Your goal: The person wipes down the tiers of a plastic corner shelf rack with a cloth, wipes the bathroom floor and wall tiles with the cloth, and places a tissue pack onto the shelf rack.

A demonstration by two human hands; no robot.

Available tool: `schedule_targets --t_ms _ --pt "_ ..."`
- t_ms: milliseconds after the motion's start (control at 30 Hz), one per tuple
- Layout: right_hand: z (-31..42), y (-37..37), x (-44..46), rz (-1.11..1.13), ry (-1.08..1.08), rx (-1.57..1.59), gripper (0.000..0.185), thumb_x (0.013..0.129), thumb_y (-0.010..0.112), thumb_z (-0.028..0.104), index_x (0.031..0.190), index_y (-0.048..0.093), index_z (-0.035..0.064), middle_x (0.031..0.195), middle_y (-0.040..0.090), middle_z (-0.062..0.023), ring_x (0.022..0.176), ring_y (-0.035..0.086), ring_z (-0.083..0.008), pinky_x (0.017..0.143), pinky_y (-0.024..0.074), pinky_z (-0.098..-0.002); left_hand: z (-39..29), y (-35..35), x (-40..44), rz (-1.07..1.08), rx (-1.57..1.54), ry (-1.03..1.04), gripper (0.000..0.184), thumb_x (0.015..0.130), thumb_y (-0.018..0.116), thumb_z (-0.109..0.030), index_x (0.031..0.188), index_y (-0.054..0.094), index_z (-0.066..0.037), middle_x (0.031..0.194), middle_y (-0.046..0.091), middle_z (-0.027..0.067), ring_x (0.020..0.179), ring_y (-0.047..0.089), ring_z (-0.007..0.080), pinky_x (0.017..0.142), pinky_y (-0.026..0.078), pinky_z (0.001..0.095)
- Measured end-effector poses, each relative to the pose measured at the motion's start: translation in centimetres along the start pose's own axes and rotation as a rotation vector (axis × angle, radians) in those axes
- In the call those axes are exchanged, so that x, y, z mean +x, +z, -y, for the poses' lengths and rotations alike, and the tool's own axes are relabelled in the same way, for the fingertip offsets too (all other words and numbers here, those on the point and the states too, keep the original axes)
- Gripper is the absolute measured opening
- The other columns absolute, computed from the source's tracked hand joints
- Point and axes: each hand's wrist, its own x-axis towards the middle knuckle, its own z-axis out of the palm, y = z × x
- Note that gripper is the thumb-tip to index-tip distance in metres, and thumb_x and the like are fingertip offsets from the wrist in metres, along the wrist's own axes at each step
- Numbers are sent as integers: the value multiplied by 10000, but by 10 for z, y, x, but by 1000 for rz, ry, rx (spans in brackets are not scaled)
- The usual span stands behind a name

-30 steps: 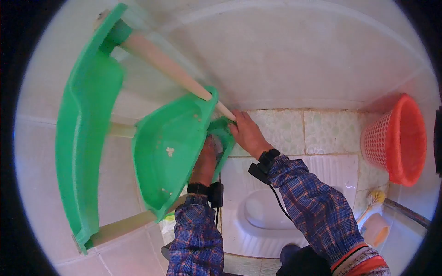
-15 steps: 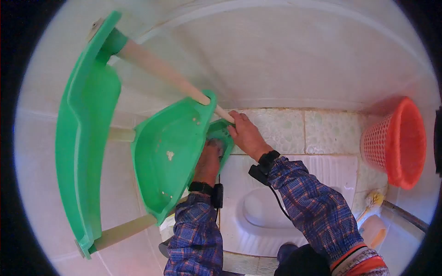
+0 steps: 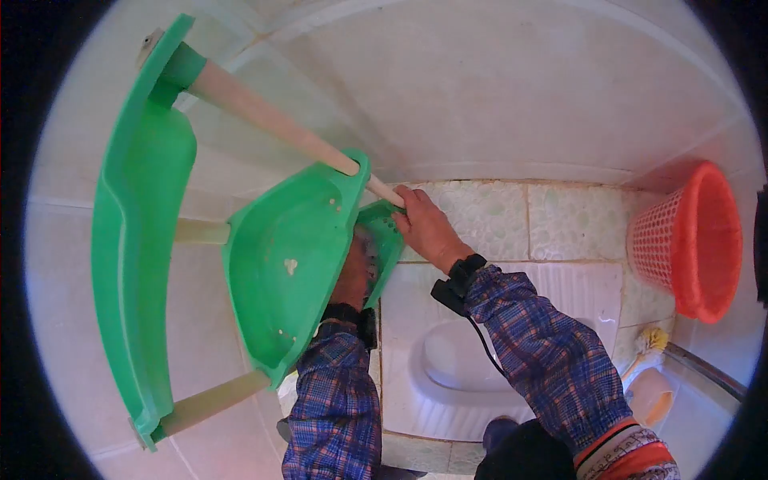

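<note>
A green plastic corner shelf with pale poles stands at the left; its middle tier (image 3: 280,256) has a few whitish bits on it. My right hand (image 3: 430,228) is closed around the lower end of the shelf's pale pole (image 3: 384,190), beside the bottom tier (image 3: 387,228). Partly behind the middle tier's edge, my left hand (image 3: 350,272) reaches into that bottom tier. A blurred greyish thing shows at its fingers, too unclear to name. Both wrists wear black bands under plaid sleeves.
The shelf's top tier (image 3: 136,240) rises close at the left. A white squat toilet (image 3: 512,304) is set in the floor beside my arms. At the right stand a red basket (image 3: 708,240) and a yellow-headed brush (image 3: 654,340). Tiled walls surround the space.
My left hand has shifted slightly left and deeper behind the middle tier's edge. My right hand keeps its grip on the pole. The view has shifted a little.
</note>
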Motion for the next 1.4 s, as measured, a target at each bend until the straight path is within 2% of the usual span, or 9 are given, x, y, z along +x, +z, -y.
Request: schedule_targets --t_ms 267,467,567,767,900,967,1067,1167,1400 --pt "2 0 -1 -22 16 51 442 907 609 150 1308 457 44 1170 551 -244 990 607 -455 829 537 -506 4 0 -1 -131 -117 195 164 898 555 -134 976 614 -3 905 645 185 893 605 395 755 474 502" --pt "-4 2 0 -15 29 2 465 911 604 146 1332 447 32 1196 544 -240 1022 594 -441 865 520 -481 -42 -12 2 29 -437 227 223 860 582 -53 1070 628 4 1017 635 207 948 596 405 813 479 482" --pt "7 0 0 19 86 12 476 911 607 147 1342 439 32 1204 540 -237 1031 590 -434 873 516 -474 -25 -6 -7 -172 -265 557 304 856 581 -54 1155 627 -17 1056 639 212 977 603 393 858 491 462" --pt "5 1 1 3 82 0 441 917 598 173 1309 446 37 1174 544 -233 996 608 -444 837 535 -498 -42 -56 -45 217 37 108 372 816 612 -14 1188 627 -1 1173 627 199 1127 576 373 965 470 437" --pt "2 3 -1 -8 100 -6 434 914 601 180 1294 452 34 1158 550 -232 984 616 -446 821 544 -503 36 -3 -70 123 -83 64 354 911 567 -114 1255 578 -31 1174 625 214 1055 603 378 945 486 453" --pt "4 4 -3 -26 100 22 432 914 599 176 1294 450 34 1150 552 -232 982 616 -446 818 544 -504 2 -35 -63 244 333 -29 381 925 560 -141 1286 550 -18 1209 612 220 1101 589 377 975 473 453" --pt "1 4 -4 -55 83 -4 421 915 593 173 1287 451 32 1140 555 -230 974 616 -446 809 543 -506 -2 -17 -32 8 -72 339 376 839 647 -63 1211 609 -23 1382 531 169 1284 473 373 1087 392 439" --pt "6 0 0 -24 79 -10 429 921 593 170 1300 444 34 1154 550 -230 982 607 -445 822 533 -504 -15 -12 -23 45 99 432 432 848 666 -121 1255 572 -15 1461 432 201 1347 389 402 1127 347 438" --pt "4 3 -6 -40 91 1 433 921 599 176 1301 450 33 1152 560 -230 986 609 -442 823 528 -511 34 5 -54 68 201 124 454 865 649 -138 1258 525 55 1387 460 254 1311 403 438 1077 378 468"
